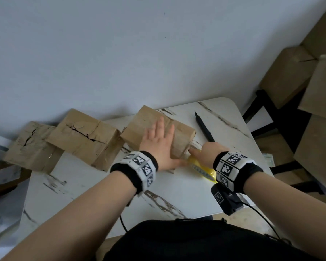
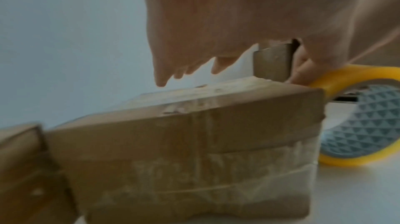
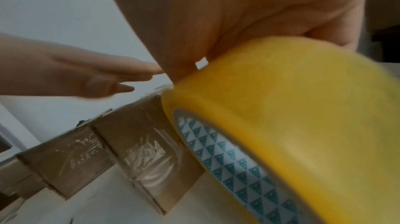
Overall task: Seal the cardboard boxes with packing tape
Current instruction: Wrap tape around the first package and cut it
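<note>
My left grip [image 1: 159, 146] lies flat on top of the cardboard box [image 1: 139, 129], fingers straight and spread, released, pressing down rather than clutching; the left wrist view shows the fingertips [image 2: 161, 80] hanging just over the box's top face. Directly under this grip the box sits on the white marbled bench [image 1: 177, 189], with clear tape already wrinkled over the side facing my wrist.

My right grip [image 1: 205, 153] is just to the right of the left one, at the near right corner of the box. It is wrapped round the yellow tape roll [image 3: 292, 116], the palm over the roll's outer curve. I see its index finger pointing toward the box edge in the head view. The roll stands on edge below and toward me from this grip, touching the box's end face, its blue-and-white triangle-patterned core facing the right wrist camera.

Left of my left grip two more boxes [image 1: 79, 136] lean at the bench's edge, the nearer one touching the box I hold; both have cracked tops. Beyond my right grip a black marker [image 1: 204, 127] lies on the bench, apart from the box. Far right of it, more cartons [image 1: 286, 76] are stacked.
</note>
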Motion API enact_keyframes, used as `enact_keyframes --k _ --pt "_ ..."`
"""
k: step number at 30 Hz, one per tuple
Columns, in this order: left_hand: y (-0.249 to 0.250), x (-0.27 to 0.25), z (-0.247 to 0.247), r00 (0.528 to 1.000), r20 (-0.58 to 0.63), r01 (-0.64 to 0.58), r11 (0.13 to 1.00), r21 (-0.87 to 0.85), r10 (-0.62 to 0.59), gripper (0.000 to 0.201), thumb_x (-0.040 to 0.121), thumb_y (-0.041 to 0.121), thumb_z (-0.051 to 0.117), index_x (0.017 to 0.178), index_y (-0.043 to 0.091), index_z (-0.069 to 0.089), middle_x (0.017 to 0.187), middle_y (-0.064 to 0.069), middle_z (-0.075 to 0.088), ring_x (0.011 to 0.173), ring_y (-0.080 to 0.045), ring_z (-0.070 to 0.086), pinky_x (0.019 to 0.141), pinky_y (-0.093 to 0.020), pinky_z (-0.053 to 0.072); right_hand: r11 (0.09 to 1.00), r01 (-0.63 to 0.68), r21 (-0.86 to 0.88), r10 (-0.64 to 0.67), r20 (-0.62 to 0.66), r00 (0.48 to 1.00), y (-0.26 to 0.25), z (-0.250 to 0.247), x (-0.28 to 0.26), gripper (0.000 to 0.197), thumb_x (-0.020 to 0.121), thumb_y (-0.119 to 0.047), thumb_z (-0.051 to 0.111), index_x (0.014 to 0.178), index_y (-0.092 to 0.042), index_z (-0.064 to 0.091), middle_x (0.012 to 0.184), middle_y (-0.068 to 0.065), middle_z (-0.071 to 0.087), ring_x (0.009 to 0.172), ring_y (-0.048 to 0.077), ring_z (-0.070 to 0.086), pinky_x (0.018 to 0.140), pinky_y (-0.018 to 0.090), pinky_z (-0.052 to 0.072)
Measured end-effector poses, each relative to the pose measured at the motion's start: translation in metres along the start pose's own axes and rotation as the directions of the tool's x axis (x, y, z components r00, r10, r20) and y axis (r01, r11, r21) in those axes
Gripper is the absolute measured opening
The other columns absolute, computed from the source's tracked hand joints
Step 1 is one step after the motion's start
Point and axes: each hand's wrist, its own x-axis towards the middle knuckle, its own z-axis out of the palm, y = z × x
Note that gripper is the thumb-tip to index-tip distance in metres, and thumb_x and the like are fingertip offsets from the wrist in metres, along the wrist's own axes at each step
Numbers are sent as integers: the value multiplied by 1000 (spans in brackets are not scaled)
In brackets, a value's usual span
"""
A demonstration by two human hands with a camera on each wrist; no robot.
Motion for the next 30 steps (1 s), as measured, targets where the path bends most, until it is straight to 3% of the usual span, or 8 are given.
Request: enact_keyframes --k 2,7,12,15,19,24,27,30 --pt "14 5 7 1000 -21 12 999 -42 -13 121 66 91 33 150 17 -13 156 -19 -18 144 -37 -14 117 -54 -2 1000 -21 15 22 -8 1000 0 3 1 54 92 -60 34 78 -10 50 80 4 54 78 24 54 70 30 45" --pt "10 12 11 999 -39 -22 1000 12 23 97 85 70 39 151 17 -9 156 -18 -16 144 -37 -14 118 -52 -1 997 1 72 0 -18 1000 9 10 -1 58 92 -62 30 73 -12 51 69 1 51 66 18 53 61 28 41" --pt "-7 15 3 995 -31 -89 996 28 90 91 87 64 42 151 22 -6 158 -11 -15 146 -30 -12 118 -45 0 977 101 189 -109 31 994 5 18 1 59 96 -57 24 84 -9 56 75 4 54 79 23 55 70 29 42" --pt "-14 11 1 993 -95 -66 998 22 68 88 86 61 49 152 26 2 159 -9 -3 145 -31 2 118 -45 8 947 140 288 -165 64 984 -1 25 1 53 98 -52 23 80 -11 51 88 6 53 86 22 50 76 28 38" --pt "-22 4 3 969 -243 -36 999 -3 34 77 85 53 58 148 26 23 153 -2 24 137 -25 27 115 -43 21 875 144 463 -222 117 968 -6 32 -7 49 99 -51 24 75 -13 45 77 0 47 82 21 49 76 28 35" --pt "-22 -8 14 941 -334 23 994 -105 -57 66 85 42 63 144 27 36 149 3 35 133 -21 35 110 -36 27 837 184 515 -281 117 952 -11 33 -10 52 99 -48 25 63 -13 36 66 1 41 61 13 41 60 27 33" --pt "-18 -18 18 921 -373 45 983 -179 -110 54 86 27 64 137 23 47 142 -1 43 129 -24 39 108 -36 29 849 212 485 -249 13 968 -2 24 -1 59 98 -51 23 80 -7 57 77 6 58 78 21 56 77 31 44" --pt "-9 -35 20 844 -492 47 942 -333 -216 26 85 16 62 111 17 64 117 -5 55 110 -26 50 91 -34 41 960 193 203 -133 -275 952 14 13 20 36 97 -44 37 108 -16 58 114 11 51 111 32 45 93 38 39"
